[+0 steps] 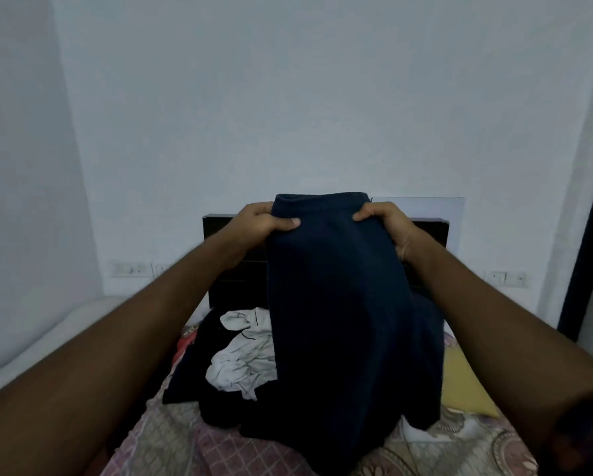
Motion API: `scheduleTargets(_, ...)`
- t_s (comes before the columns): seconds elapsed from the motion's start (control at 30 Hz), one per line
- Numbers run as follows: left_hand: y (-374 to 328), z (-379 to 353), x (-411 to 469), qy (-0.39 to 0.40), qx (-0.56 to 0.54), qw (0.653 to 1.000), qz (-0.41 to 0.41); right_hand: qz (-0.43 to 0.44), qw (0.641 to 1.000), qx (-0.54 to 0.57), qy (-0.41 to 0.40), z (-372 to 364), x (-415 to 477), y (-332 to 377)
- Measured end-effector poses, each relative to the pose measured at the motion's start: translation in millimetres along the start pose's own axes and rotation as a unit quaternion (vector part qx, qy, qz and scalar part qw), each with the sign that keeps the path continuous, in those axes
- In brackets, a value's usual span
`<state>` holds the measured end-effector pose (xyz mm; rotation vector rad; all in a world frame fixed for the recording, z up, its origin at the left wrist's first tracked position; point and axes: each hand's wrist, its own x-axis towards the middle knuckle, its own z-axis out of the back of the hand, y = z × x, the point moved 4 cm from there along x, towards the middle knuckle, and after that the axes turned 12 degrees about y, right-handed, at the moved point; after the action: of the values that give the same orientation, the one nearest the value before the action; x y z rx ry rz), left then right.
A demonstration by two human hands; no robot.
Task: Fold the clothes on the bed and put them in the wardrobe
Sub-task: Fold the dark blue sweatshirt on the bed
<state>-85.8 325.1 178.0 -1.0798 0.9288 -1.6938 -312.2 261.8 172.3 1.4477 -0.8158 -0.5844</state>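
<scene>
- Dead centre of the frame: dark navy soft-fabric garment (339, 304), held up in the air by its top edge and hanging long enough to reach the pile below.
- Left hand (267, 221) pinching the upper-left corner, thumb flat on the front, fingers curled out of sight behind the cloth. Right hand (387, 225) doing the same at the upper-right corner — both clamped on fabric, nothing splayed.
- Lower middle, partly hidden by the hanging cloth: crumpled white cotton garment (243, 362) lying on a bundled black garment (199, 372), both unfolded on the pink-and-beige patterned bedsheet (171, 448).
- Lower right: flat yellow pillow (466, 389) peeking out just beside the navy piece. Dark wooden headboard (233, 280) behind the forearms.
- No wardrobe anywhere in view.
- Looks like the hold-up-and-straighten step before the first fold. Early days for the whole job, going by that pile.
- Next up, probably: lay it flat on a bare patch of sheet or halve it mid-air. Calls for level corners and a lift high enough to clear the bottom edge off the pile — otherwise a fair chance of dragging the white one along.
</scene>
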Motion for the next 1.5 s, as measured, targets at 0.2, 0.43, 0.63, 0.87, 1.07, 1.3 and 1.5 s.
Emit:
scheduleTargets(0.2,20,-22,-2,0.058,-0.159,0.985,-0.025,-0.015,1.0,-0.005,0.001,3,-13,1)
scheduleTargets(0.43,16,-10,9,0.078,-0.113,0.99,-0.029,-0.006,1.0,0.01,0.023,22,-20,-10)
scheduleTargets(0.63,41,3,42,0.177,-0.112,0.977,0.051,-0.026,0.999,0.038,0.026,38,15,-32)
scheduleTargets(0.87,91,53,137,-0.054,-0.017,0.994,0.097,-0.046,0.991,-0.044,-0.121,66,112,-55)
scheduleTargets(1.07,64,86,173,-0.134,-0.025,0.99,-0.021,0.059,0.986,-0.072,-0.141,67,152,-17)
scheduleTargets(1.3,78,66,109,-0.079,0.064,0.993,-0.052,0.065,0.989,-0.072,-0.114,57,111,-48)
scheduleTargets(1.5,199,-8,13,0.092,0.092,0.983,0.13,-0.077,0.983,-0.15,-0.069,43,23,-180)
